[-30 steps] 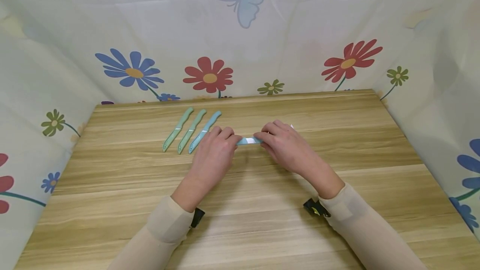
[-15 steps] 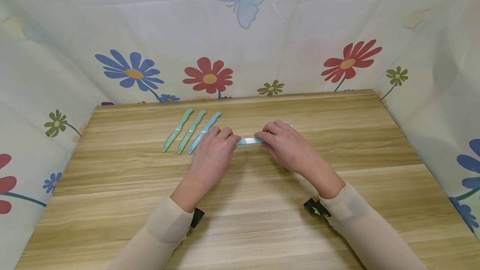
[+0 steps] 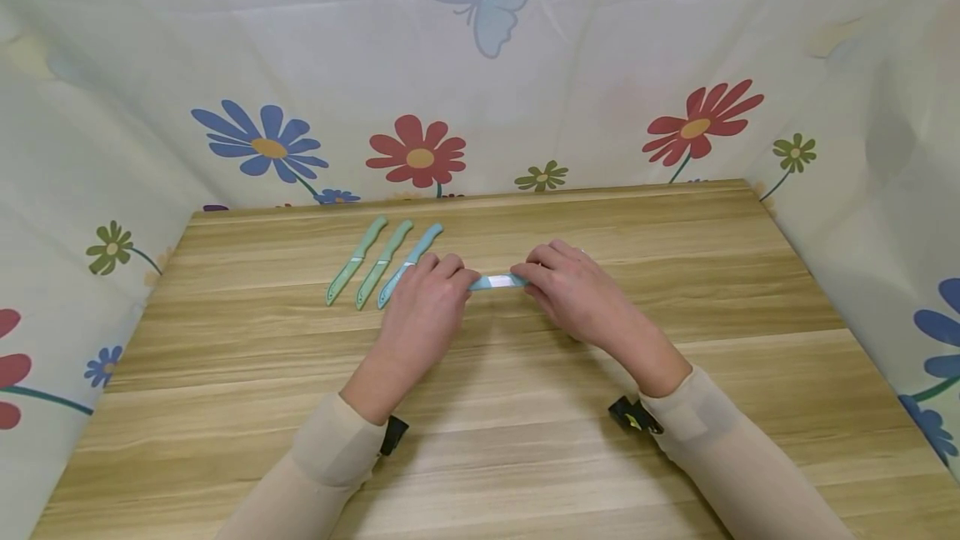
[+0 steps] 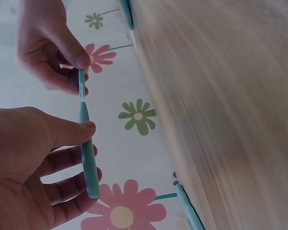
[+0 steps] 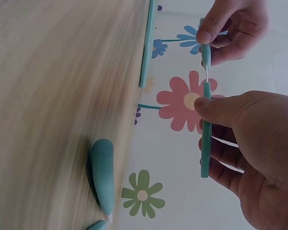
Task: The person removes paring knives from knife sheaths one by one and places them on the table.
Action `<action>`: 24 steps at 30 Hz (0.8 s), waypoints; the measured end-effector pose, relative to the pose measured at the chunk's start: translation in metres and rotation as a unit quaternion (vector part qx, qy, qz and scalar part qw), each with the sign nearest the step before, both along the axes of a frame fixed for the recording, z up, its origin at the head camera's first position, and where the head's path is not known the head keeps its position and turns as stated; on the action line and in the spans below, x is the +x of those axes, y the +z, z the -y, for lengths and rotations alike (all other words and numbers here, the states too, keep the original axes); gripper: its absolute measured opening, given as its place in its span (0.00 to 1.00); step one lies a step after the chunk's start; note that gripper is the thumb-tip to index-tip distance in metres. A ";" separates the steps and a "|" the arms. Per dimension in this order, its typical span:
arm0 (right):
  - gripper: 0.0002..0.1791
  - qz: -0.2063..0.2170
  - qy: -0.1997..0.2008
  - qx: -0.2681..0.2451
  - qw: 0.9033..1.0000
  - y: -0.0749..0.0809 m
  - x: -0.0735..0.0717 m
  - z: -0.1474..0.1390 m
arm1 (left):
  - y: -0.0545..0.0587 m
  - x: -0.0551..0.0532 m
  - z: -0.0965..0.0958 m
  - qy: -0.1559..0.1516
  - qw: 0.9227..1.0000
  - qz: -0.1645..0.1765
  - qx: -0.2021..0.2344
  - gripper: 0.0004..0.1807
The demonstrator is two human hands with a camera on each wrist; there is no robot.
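In the head view, my left hand [image 3: 426, 307] and right hand [image 3: 573, 294] hold a blue paring knife [image 3: 500, 281] level above the table, one at each end. The left thumb and fingers pinch its rounded handle [image 4: 89, 163]. The right fingers pinch its flat sheath [image 5: 206, 148]. A narrow strip of pale blade [image 5: 207, 74] shows between sheath and handle. Two green sheathed knives [image 3: 357, 260] [image 3: 383, 263] and one blue sheathed knife [image 3: 423, 244] lie slanted side by side left of my hands; my left hand partly covers the blue one.
In the right wrist view, another teal handle [image 5: 103, 175] lies on the tabletop; my right hand mostly hides that spot in the head view. The wood-grain table [image 3: 480, 440] meets a flower-printed cloth [image 3: 600, 65] at the back and sides.
Almost nothing differs. Both hands keep their grip on the knife, drifting apart very slightly, and the lying knives have not moved.
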State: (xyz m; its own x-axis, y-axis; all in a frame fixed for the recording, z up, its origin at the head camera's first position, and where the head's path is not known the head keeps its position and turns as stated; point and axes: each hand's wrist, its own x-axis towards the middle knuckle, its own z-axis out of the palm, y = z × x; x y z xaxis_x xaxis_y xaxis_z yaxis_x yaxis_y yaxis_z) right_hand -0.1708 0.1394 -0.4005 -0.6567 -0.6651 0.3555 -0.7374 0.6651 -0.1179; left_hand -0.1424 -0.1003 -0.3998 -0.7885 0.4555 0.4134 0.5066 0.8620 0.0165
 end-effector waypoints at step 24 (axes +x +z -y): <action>0.14 -0.006 0.000 -0.003 1.000 0.001 0.000 -0.003 | 0.000 0.000 0.003 0.001 1.000 0.000 0.027 0.09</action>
State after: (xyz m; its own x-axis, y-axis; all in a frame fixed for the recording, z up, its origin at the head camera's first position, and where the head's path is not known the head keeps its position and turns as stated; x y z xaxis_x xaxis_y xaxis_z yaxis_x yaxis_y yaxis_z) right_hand -0.1710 0.1424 -0.3991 -0.6524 -0.6634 0.3663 -0.7389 0.6643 -0.1130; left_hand -0.1428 -0.1034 -0.4003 -0.7893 0.4306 0.4378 0.5044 0.8612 0.0624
